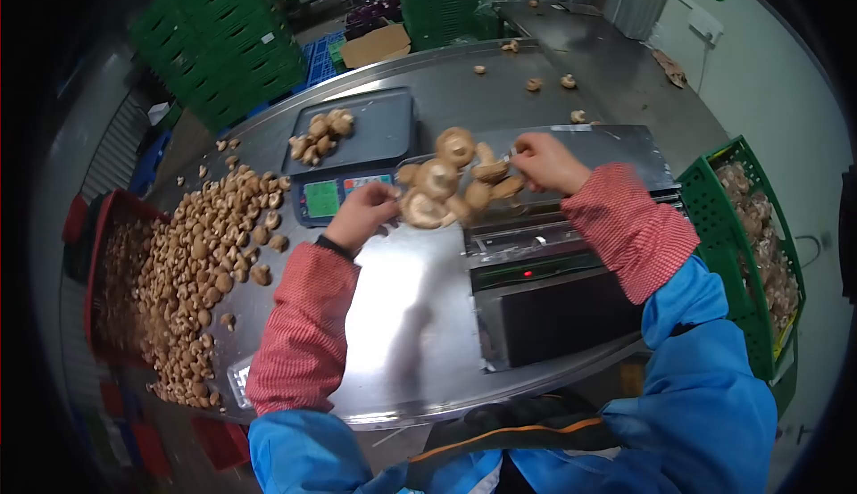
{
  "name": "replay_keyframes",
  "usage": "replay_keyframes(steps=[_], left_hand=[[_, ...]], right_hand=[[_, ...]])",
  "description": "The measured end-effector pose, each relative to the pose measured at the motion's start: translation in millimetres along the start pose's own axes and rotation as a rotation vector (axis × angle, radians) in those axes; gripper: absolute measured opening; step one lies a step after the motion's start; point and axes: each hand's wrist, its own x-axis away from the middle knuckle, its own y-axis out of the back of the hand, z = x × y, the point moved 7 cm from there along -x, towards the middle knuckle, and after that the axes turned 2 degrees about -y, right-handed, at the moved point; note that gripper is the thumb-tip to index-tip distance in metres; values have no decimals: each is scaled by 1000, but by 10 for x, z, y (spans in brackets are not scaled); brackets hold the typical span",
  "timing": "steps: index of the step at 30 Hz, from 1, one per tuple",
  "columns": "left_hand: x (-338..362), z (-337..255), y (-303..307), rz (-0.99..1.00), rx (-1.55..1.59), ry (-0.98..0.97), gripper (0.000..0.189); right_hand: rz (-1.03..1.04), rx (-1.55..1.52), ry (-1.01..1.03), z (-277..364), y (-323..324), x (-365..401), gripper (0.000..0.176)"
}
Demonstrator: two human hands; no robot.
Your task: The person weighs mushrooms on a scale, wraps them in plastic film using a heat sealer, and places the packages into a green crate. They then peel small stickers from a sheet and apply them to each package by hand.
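Between my two hands hangs a clutch of brown mushrooms [437,179], seemingly in a clear tray or film that is hard to make out. My left hand [364,215] pinches its left edge, and my right hand [546,166] grips its right edge with closed fingers. Behind my left hand is a scale with a grey tray [379,128] bearing a small heap of mushrooms [320,135]. The scale's green display [322,198] shows just beside that hand. Below the held mushrooms lies a wrapping machine [562,311] with a dark plate and a red light.
A large mushroom pile [201,249] spreads over the left of the steel table [393,333], beside a red basket [96,271]. At the right stands a green crate [759,262] of packed mushrooms. Loose mushrooms [534,84] lie at the back, before stacked green crates [219,39].
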Motion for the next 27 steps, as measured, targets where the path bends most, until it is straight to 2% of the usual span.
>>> replay_keyframes(steps=[2,6,11,15,16,18,19,20,21,22,25,27], left_hand=[[-476,-67,-504,71,80,-22,15],[-1091,-127,-1220,76,-34,16,17],[-1270,-69,-1631,49,-156,125,17],[-1131,-28,-1634,67,-190,200,22],[-1048,-50,-1582,3,-168,146,23],[-757,-273,-1429,-129,-411,-203,24],[-549,-393,-1380,-193,-533,-374,26],[-301,-526,-1412,-164,-689,-404,28],[-82,-625,-1435,-131,-845,-434,32],[73,-608,-1447,-76,-1045,-587,38],[253,-532,-1580,38,-1311,-526,43],[194,-571,-1725,93,-1484,-604,35]], right_hand=[[-45,45,-5,-375,538,-9,22],[-106,-12,-30,-1005,1180,-38,19],[-79,23,41,-1641,1328,-216,23],[-55,152,36,-1663,1333,-103,31],[-118,213,80,-1593,1416,-5,32],[-248,330,166,-1438,1616,307,34],[-221,376,200,-1323,1720,521,33],[-190,422,232,-1251,1819,751,33],[-222,562,383,-1198,1882,975,33],[-257,701,538,-1159,1926,1172,34],[-117,1096,638,-1188,1901,1447,38],[-92,1124,792,-1096,1762,1491,31]])
